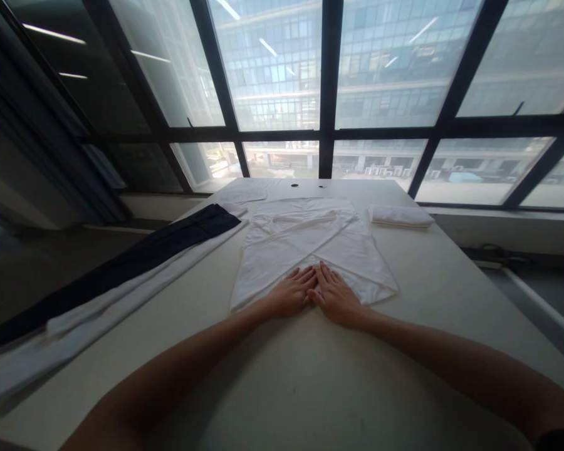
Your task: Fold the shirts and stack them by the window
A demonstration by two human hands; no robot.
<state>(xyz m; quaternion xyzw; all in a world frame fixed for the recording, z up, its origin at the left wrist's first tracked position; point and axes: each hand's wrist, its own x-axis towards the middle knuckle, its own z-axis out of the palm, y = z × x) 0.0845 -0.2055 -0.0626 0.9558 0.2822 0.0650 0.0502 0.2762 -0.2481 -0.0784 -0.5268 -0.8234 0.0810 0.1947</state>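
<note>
A white garment (305, 232), probably a shirt with its sleeves crossed over the body, lies spread on the white table (282, 382). My left hand (292, 292) rests flat on the garment's near edge, its fingers stretched out. Beside it my right hand (334, 297) also lies flat on the cloth, fingers extended and pointing away from me. The fingertips of the two hands meet at the middle of the near edge. Neither hand grips anything. The cloth directly under my palms is hidden.
Dark trousers (169, 241) and long white garments (136, 288) hang over the table's left side. A folded white cloth (401, 216) lies at the right. Another white cloth (244, 190) is at the far left. Large windows (277, 69) stand behind the table.
</note>
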